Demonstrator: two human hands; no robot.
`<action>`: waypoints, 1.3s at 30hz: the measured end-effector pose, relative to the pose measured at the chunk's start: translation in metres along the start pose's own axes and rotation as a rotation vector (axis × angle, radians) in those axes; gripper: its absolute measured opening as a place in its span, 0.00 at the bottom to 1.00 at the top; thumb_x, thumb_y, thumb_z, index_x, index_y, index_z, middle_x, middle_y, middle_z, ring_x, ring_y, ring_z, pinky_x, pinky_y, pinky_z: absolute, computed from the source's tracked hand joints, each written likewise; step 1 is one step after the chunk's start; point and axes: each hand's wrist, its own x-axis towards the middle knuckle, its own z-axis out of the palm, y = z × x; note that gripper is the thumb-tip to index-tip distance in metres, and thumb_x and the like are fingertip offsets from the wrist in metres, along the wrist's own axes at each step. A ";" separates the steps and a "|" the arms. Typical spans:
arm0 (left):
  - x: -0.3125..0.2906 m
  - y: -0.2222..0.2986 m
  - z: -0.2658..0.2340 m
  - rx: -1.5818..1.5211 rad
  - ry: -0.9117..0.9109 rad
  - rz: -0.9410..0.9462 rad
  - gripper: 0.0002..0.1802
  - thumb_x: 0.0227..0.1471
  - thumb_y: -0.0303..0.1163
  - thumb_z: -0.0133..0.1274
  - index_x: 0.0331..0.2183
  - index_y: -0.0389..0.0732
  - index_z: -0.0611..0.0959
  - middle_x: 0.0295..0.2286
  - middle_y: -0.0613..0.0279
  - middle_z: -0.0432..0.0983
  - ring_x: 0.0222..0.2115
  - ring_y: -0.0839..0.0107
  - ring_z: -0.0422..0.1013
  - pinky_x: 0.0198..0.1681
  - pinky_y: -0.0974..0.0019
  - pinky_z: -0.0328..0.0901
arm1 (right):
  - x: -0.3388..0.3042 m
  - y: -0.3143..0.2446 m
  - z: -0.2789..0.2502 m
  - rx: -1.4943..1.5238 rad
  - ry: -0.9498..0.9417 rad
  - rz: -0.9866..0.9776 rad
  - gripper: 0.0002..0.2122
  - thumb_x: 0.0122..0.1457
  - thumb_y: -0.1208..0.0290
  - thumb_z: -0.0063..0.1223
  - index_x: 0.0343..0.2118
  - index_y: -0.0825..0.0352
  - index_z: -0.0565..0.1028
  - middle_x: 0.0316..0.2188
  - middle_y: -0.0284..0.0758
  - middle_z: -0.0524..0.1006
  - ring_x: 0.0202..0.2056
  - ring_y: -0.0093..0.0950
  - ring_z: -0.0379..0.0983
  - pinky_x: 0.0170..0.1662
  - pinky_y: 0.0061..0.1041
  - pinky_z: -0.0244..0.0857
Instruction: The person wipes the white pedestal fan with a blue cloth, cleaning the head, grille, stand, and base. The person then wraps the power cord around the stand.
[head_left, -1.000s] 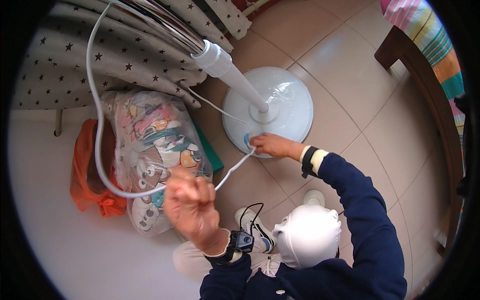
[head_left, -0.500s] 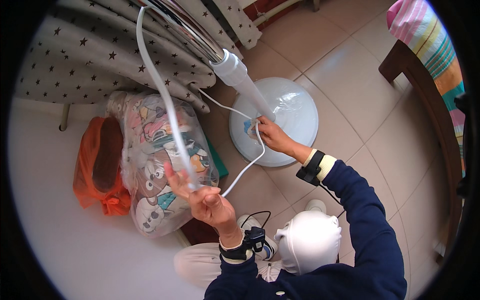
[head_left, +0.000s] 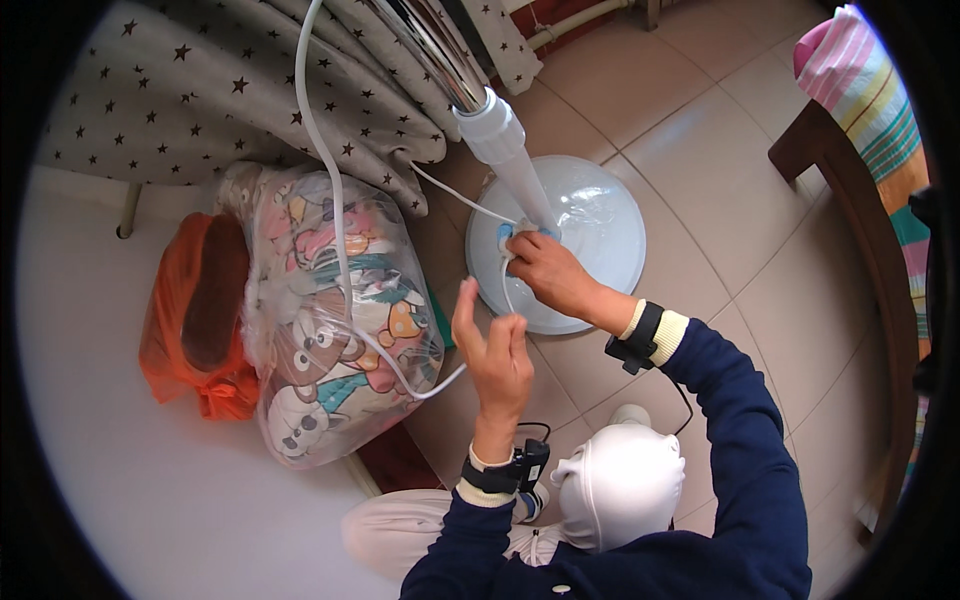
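A white cable (head_left: 341,220) hangs from the top, loops down and runs to my left hand (head_left: 497,365). The thumb and a finger of that hand are pinched at the cable, while another finger points up; part of the cable is hidden behind the hand. My right hand (head_left: 555,272) is closed on the cable beside the foot of a white pole (head_left: 520,175). Small blue patches show by its fingertips, too covered to name. The pole rises from a round pale base (head_left: 610,240) and continues as a shiny metal tube (head_left: 440,60).
Star-patterned curtains (head_left: 200,100) hang at upper left. Below them lie an orange bag (head_left: 175,320) and a clear plastic bag of cartoon-print fabric (head_left: 330,310). A dark wooden frame (head_left: 850,190) with striped bedding (head_left: 870,90) stands at the right on the tiled floor.
My left hand has moved right and up toward the base, and the cable loop has shifted with it. My right hand stays by the pole's foot. The view has shifted slightly.
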 end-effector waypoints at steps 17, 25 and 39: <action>0.035 -0.007 -0.045 0.133 -0.192 -0.188 0.08 0.55 0.29 0.47 0.27 0.35 0.75 0.27 0.53 0.73 0.33 0.56 0.72 0.36 0.61 0.65 | 0.013 0.021 0.056 0.144 -0.063 -0.111 0.07 0.42 0.83 0.49 0.27 0.69 0.72 0.43 0.38 0.70 0.49 0.39 0.64 0.48 0.33 0.64; 0.004 -0.019 -0.030 -0.097 -0.362 -0.524 0.10 0.56 0.31 0.46 0.27 0.36 0.75 0.22 0.55 0.73 0.18 0.66 0.70 0.23 0.65 0.63 | 0.015 -0.003 0.057 0.172 -0.004 -0.332 0.04 0.47 0.75 0.51 0.26 0.68 0.74 0.42 0.31 0.70 0.49 0.31 0.65 0.44 0.29 0.67; 0.034 0.026 -0.107 -0.020 -0.389 -0.533 0.09 0.55 0.28 0.50 0.25 0.35 0.77 0.13 0.67 0.66 0.15 0.79 0.63 0.19 0.74 0.57 | 0.065 0.022 0.111 0.394 0.183 -0.446 0.04 0.40 0.81 0.52 0.22 0.72 0.71 0.43 0.41 0.72 0.49 0.40 0.68 0.49 0.35 0.64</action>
